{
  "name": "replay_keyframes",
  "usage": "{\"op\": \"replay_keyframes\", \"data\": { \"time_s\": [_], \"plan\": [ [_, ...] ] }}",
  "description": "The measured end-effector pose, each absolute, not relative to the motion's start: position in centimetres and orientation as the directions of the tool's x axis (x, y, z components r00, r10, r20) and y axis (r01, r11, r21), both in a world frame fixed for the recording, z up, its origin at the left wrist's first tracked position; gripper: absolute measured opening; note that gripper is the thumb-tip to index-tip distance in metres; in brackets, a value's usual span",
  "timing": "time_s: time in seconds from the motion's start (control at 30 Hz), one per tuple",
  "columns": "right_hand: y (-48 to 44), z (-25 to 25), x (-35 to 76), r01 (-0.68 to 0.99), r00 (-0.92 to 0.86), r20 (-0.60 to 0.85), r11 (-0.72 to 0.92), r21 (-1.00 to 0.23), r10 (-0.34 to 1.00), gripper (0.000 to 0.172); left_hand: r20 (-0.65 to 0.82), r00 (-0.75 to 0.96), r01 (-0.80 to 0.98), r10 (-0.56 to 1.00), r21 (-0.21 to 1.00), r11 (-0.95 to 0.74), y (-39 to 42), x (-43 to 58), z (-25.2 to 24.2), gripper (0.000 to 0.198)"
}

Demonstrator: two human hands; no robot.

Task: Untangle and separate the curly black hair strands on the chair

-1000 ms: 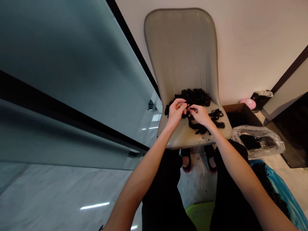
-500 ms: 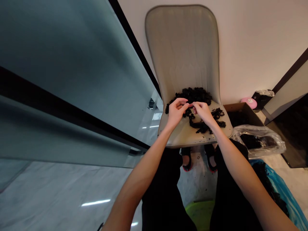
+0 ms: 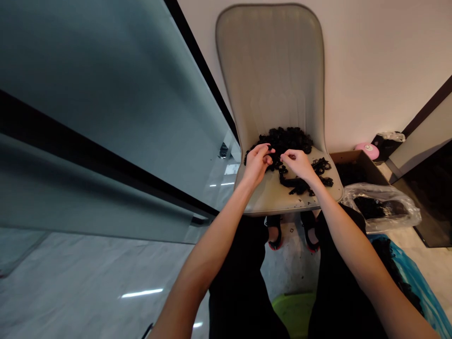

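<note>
In the head view, my left hand [image 3: 255,164] is over the seat of a grey padded chair [image 3: 264,200], its fingers curled, with a small black piece [image 3: 270,148] at the fingertips. To its right, my right hand [image 3: 299,164] has thumb and forefinger pinched together; whatever is between them is too small to make out. A short gap separates the two hands. Behind them lies a heap of small black pieces [image 3: 291,136]. Black strips with ring-like parts [image 3: 300,184] are spread below and beside my right hand.
Right of the chair stand a cardboard box [image 3: 376,172] with black contents, a clear plastic bag [image 3: 409,212] and a blue bag [image 3: 406,259] of black pieces. A pink round object [image 3: 367,150] is behind them. A glass panel [image 3: 141,117] borders the left. Something green [image 3: 294,310] sits below.
My hands have drawn apart from touching fingertips. A small black piece now shows at my left fingertips. The view has shifted slightly.
</note>
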State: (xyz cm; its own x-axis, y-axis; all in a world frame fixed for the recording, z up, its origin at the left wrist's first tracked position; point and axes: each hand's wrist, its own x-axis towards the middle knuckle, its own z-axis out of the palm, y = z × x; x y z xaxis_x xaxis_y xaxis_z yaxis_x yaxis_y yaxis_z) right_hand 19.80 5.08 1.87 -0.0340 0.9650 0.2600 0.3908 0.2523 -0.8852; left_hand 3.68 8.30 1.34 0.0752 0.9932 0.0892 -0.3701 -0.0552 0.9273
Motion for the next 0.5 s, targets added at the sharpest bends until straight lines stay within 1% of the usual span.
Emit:
{"op": "replay_keyframes", "data": {
  "time_s": [0.1,0.17,0.23,0.3,0.4,0.5],
  "plan": [
    [5.6,0.8,19.9,0.597,-0.108,0.216,0.237,-0.766,0.97,0.015,0.034,0.033,-0.378,0.999,0.925,-0.019,8.6,3.2,1.1,0.021],
    [6.3,-0.1,20.0,0.651,-0.168,0.168,0.238,-0.721,0.971,0.015,-0.012,0.006,-0.381,1.0,0.924,0.013,9.0,2.8,0.8,0.02],
    [7.2,-0.8,20.0,0.665,-0.203,0.134,0.237,-0.709,0.97,0.015,-0.055,0.0,-0.393,0.998,0.918,0.051,9.5,2.3,0.5,0.021],
    [8.3,-1.5,19.8,0.666,-0.194,0.099,0.206,-0.717,0.976,0.015,-0.099,-0.002,-0.401,0.995,0.912,0.089,9.9,1.7,0.3,0.022],
    [9.9,-2.0,19.2,0.627,-0.135,0.035,0.113,-0.771,0.99,0.023,-0.155,-0.021,-0.403,0.988,0.905,0.134,10.2,0.9,0.1,0.02],
    [11.1,-2.1,18.4,0.588,-0.055,0.011,0.041,-0.808,0.998,0.028,-0.158,-0.024,-0.398,0.987,0.907,0.135,10.4,0.1,-0.3,0.019]
  ]
}}
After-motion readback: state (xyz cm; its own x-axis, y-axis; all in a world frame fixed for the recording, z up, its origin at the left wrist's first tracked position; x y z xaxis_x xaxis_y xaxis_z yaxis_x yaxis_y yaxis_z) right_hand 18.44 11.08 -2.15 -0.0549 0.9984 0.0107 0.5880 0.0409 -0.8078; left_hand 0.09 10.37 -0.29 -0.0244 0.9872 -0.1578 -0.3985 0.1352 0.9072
